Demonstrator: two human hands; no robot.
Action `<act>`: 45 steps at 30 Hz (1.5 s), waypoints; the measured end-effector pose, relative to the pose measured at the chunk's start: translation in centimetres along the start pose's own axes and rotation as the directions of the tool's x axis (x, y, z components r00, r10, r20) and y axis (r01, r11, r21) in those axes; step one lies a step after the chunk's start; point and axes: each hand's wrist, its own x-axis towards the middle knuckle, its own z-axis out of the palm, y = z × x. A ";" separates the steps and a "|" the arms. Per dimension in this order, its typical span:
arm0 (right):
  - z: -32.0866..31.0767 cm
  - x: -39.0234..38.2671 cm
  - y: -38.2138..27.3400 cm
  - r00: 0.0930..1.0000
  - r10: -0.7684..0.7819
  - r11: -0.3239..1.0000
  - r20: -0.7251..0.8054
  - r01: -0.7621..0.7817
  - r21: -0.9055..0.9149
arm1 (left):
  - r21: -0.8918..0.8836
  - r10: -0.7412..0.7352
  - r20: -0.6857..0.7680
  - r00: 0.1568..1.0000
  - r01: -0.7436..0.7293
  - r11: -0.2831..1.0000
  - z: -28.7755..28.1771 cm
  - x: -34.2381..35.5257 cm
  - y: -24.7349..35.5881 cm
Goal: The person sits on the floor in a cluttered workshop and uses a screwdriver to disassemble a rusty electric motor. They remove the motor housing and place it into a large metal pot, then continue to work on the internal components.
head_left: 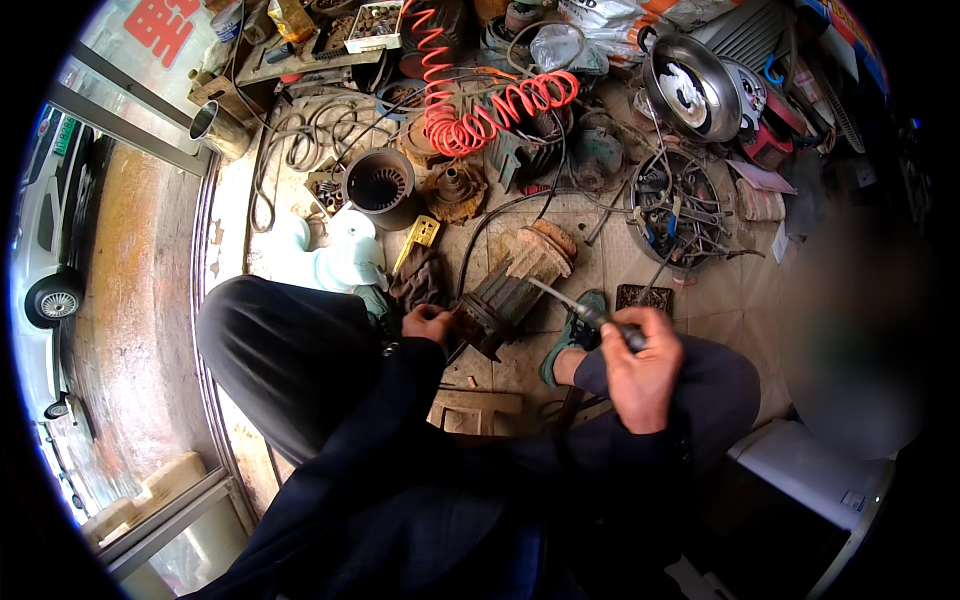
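Observation:
My left hand [428, 325] has its fingers closed on the lower left end of a dirty cylindrical metal housing [500, 305], which lies tilted on the floor, with a rusty round flange [545, 243] at its upper end. My right hand [645, 370] grips a screwdriver [590, 311] by its dark handle; the metal shaft points up-left over the housing, and whether the tip touches it I cannot tell. A black cable runs behind the housing. A crumpled dark rag [420, 278] and a yellow tool [418, 238] lie just above my left hand.
Around me are an open metal cylinder [383, 186], a red coiled hose [455, 130], a basin of tools [665, 215], a steel pan [720, 100] and pale plastic pieces [325, 260]. A glass front [150, 130] with cars outside is at left; a white box [805, 470] sits lower right.

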 end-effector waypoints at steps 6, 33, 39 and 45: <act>-7.2 5.8 -6.1 0.998 -0.021 1.000 -0.065 0.020 -0.010 | -0.302 -0.325 0.023 0.946 0.316 0.900 -0.6 -2.1 3.9; -6.4 14.5 -3.9 0.981 -0.189 0.888 0.034 0.186 -0.420 | -0.305 -0.113 0.148 0.983 0.154 0.940 6.9 6.7 10.4; -8.8 15.6 -2.7 0.977 -0.115 0.903 -0.181 0.027 -0.429 | -0.271 -0.075 0.285 0.955 0.155 0.950 8.5 7.0 11.1; -11.2 15.3 -1.0 0.969 -0.123 0.885 -0.216 0.009 -0.466 | -0.247 0.041 0.440 0.897 0.077 0.966 15.2 8.8 14.5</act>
